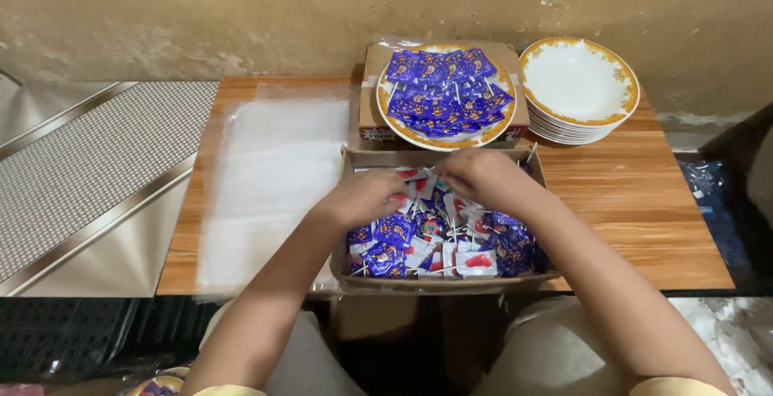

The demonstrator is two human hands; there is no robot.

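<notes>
Two hands work inside a shallow cardboard box (441, 282) of wrapped lollipops (439, 239), mostly blue with some white and red, at the near edge of a wooden table (644, 203). Left hand (366, 197) lies knuckles-up with fingers curled down into the sweets; right hand (477, 175) does likewise just beside it. Whether either has hold of a lollipop I cannot tell, fingertips being hidden. At twelve o'clock sits a gold-rimmed plate (445, 95) heaped with blue lollipops; at one o'clock, stacked empty plates (578, 86); at nine o'clock, clear plastic sheets (270, 179).
</notes>
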